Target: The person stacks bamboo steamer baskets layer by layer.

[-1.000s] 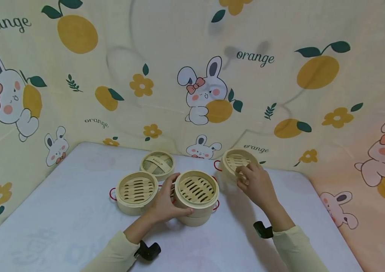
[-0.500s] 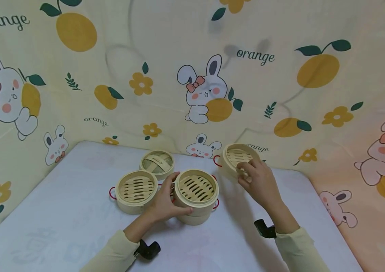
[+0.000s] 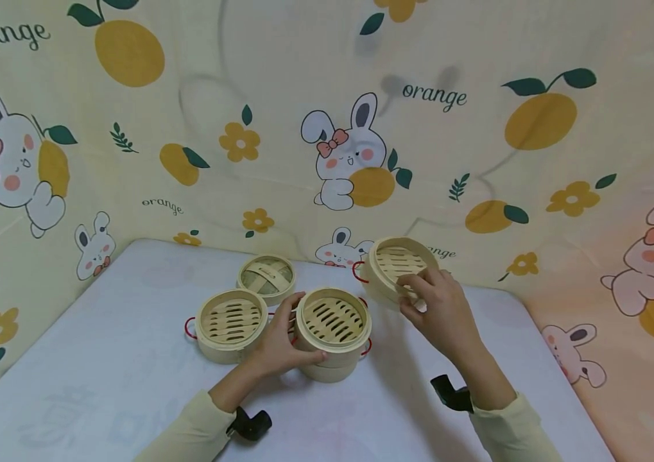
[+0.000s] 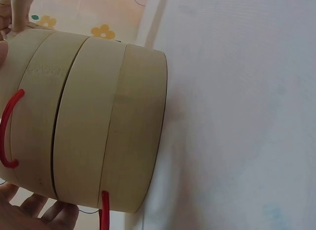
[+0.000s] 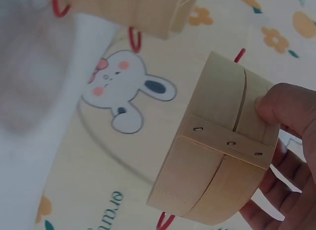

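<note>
My left hand [image 3: 280, 346] grips the left side of a stack of two round bamboo steamer baskets [image 3: 332, 324] standing mid-table. In the left wrist view the stacked steamer walls [image 4: 108, 121] show red cord handles, with fingers curled below. At the back right, my right hand [image 3: 442, 314] pinches the near rim of another bamboo steamer basket [image 3: 398, 262], which is tilted and held above the table. In the right wrist view the thumb presses this steamer basket's stapled wall [image 5: 212, 141] and the fingers bend round its far side, partly hidden.
Left of the stack stands a single steamer basket [image 3: 231, 324] with a slatted floor and red handle. A woven bamboo lid [image 3: 267, 280] lies behind it. The white table [image 3: 101, 359] meets a printed cloth backdrop [image 3: 280, 96] at the back.
My right hand has lifted its steamer basket upward and slightly left, and the basket tilts more. The left hand and the stack stay in place.
</note>
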Action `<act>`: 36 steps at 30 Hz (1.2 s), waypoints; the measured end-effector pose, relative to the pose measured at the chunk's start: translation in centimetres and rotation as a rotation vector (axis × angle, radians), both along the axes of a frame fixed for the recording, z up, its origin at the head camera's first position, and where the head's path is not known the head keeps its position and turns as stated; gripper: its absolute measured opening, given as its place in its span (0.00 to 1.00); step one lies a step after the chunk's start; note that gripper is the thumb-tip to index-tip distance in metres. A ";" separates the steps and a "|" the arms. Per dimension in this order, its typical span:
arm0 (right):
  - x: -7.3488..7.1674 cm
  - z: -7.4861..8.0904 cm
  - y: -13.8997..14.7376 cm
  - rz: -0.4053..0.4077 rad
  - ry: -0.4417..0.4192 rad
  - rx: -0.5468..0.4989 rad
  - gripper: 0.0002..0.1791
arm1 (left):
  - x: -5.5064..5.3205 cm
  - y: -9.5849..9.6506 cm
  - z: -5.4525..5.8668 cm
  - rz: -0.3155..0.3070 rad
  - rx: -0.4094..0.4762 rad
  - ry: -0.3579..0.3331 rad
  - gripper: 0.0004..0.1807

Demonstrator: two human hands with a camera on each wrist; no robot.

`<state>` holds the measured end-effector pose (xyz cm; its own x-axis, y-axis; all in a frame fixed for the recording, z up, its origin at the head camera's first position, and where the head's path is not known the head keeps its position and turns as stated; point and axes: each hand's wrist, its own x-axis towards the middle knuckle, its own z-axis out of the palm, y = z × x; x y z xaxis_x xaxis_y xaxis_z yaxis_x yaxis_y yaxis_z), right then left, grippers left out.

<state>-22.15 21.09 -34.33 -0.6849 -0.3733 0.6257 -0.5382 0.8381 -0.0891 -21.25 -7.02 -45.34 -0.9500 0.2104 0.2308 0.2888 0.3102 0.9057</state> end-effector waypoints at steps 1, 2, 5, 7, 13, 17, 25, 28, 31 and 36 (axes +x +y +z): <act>0.2 0.1 -0.1 0.005 0.003 -0.001 0.13 | 0.0 0.0 0.0 -0.004 0.006 0.000 0.61; 0.3 0.3 -0.2 0.010 0.005 -0.005 0.13 | 0.0 0.0 0.0 -0.005 0.007 0.000 0.61; 0.7 0.6 -0.4 0.032 0.026 -0.015 0.13 | 0.0 -0.1 -0.1 -0.016 0.017 0.001 0.60; 0.9 0.8 -0.6 0.054 0.045 -0.020 0.13 | -0.1 -0.1 -0.1 -0.022 0.015 0.006 0.59; 1.5 0.9 -1.1 0.109 0.064 -0.030 0.13 | -0.2 -0.2 -0.3 -0.034 0.015 0.032 0.58; 1.8 0.8 -1.6 0.131 0.048 -0.033 0.14 | -0.1 -0.2 -0.3 -0.040 0.030 0.038 0.58; 2.8 0.6 -2.8 0.155 0.004 0.005 0.15 | 0.1 -0.3 -0.2 -0.055 0.066 0.014 0.58; 3.0 0.5 -3.1 0.171 0.009 0.021 0.16 | 0.1 -0.3 -0.2 -0.057 0.070 -0.002 0.58; 3.0 0.3 -3.4 0.200 0.030 0.025 0.16 | 0.2 -0.3 -0.1 -0.051 0.065 -0.010 0.58; 3.1 -0.1 -3.9 0.231 0.044 0.035 0.16 | 0.1 -0.3 -0.1 -0.051 0.068 -0.012 0.58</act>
